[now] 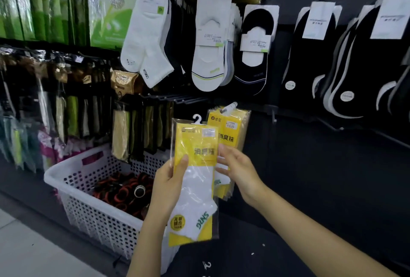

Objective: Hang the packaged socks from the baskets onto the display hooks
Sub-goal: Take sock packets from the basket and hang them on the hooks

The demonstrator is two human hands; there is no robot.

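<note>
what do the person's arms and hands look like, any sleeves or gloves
Both are bare: the left grip and right grip wear no gloves, rings or watch; the left forearm and right forearm show no sleeve up to the frame edge.

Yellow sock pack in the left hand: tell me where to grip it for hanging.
Grip the yellow sock pack by its left edge at mid-height, from the left, as the left hand does. It is flat and upright, and that leaves the white hanger hook on top free.
</note>
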